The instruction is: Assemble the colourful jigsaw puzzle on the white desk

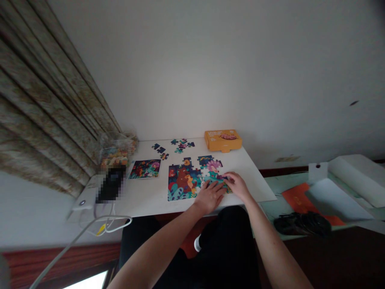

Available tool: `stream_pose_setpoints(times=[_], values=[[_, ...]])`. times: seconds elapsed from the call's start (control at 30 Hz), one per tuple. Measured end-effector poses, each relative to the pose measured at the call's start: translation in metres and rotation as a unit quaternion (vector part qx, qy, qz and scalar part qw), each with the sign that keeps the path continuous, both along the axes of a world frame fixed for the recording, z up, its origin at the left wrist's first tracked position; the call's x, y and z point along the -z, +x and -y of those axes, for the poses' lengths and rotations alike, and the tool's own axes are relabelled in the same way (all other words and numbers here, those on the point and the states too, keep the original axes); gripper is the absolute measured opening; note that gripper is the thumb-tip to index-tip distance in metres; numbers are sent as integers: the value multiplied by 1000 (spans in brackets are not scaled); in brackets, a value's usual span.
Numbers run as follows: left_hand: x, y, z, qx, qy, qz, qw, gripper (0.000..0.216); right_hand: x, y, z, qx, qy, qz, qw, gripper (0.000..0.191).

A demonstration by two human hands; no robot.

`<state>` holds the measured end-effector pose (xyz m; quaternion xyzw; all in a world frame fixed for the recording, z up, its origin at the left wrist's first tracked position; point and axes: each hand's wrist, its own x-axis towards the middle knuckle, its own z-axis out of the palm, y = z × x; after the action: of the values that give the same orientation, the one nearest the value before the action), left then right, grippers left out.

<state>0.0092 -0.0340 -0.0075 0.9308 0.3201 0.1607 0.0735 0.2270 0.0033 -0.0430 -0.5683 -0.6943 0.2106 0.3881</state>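
Pressing flat on the half-built, colourful cardboard jigsaw puzzle (192, 180), the left hand (210, 196) lies open with fingers spread, and the right hand (237, 184) curls loosely at its lower right corner, gripping nothing visible. Steady, even pressure would likely seat pieces best. Beyond the fingers on the white surface (255, 176) lie loose pieces (180, 145) and an orange box (223, 140); a curtain (45, 112) hangs left.

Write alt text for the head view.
Both hands, left hand and right hand, press on a half-built colourful jigsaw puzzle on a white table. Loose pieces, a picture card and an orange box lie beyond.
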Motion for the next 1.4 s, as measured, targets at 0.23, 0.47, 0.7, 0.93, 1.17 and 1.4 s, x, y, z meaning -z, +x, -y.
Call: stream_pose_setpoints(times=[0.23,0.47,0.7,0.93,1.17,1.4], values=[[-5,-32,-18,-58,-34,65,996,35,1,-1,3,-5,20,-6,1000,18],[-20,-141,-48,-172,4,109,979,32,-9,-4,4,3,6,-4,1000,21],[3,-183,-32,-163,4,61,985,39,-22,-34,-7,51,26,44,997,26],[3,-176,-29,-151,-11,48,987,41,-28,-111,-50,-21,47,54,997,20],[0,-176,-29,-153,-12,63,986,39,-33,-172,-135,-23,17,84,996,20],[-3,-174,-28,-164,-24,72,984,38,-41,-206,-211,55,-49,148,986,33]])
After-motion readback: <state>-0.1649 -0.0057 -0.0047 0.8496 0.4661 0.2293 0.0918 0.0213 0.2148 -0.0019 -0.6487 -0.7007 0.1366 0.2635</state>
